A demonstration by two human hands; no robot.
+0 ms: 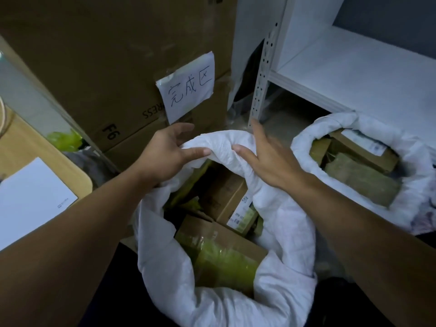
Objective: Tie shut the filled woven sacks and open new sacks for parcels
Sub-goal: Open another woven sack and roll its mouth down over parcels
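A white woven sack (285, 234) stands open in front of me, its rim rolled down. Inside lie cardboard parcels (226, 197), some wrapped in green tape. My left hand (165, 154) grips the far rolled rim, thumb on top and fingers behind. My right hand (264, 156) rests on the same rim just to the right, fingers spread, thumb pressing the fabric. A second white sack (304, 140) with a rolled rim stands at the right, also holding brown parcels (363, 178).
Large cardboard boxes (106, 67) with a handwritten paper sign (188, 88) stand behind the sack. A white metal shelf unit (354, 74) rises at the right. A wooden table (30, 147) with a white sheet (30, 197) lies at the left.
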